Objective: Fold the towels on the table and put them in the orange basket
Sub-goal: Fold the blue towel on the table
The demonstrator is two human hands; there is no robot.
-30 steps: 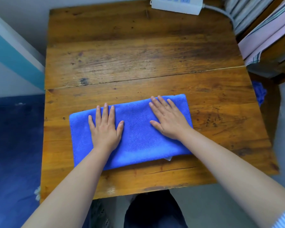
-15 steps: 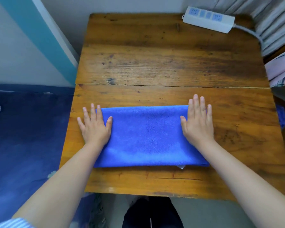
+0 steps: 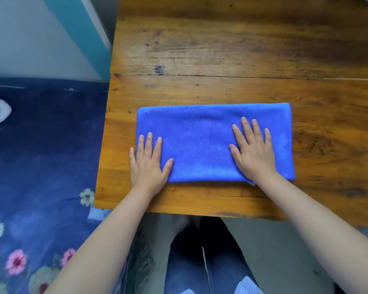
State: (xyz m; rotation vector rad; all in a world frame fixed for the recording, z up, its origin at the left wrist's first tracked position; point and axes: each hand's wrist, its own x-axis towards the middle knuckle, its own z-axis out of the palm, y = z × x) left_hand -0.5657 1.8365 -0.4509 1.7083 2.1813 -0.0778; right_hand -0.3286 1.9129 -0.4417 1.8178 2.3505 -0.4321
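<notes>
1. Blue towel [image 3: 200,143], folded into a long flat strip, lies on the near half of the wooden table [image 3: 232,49], with its long sides running left to right.
2. Its near edge sits close to the table's front edge, with a band of bare wood between them.
3. A small pale tag seems to poke out under the near right corner, though it is too small to be sure.
4. The left hand [image 3: 148,164] lies flat with fingers spread over the towel's left end; the little finger and the heel of the palm rest on bare wood just past the cloth.
5. The right hand [image 3: 253,152] lies flat, palm down, fully on the towel's right part, short of its right edge.
6. Neither hand grips anything; both are released and simply press on the cloth.
7. Left of the table lies a dark blue flowered cloth [image 3: 40,166].
</notes>
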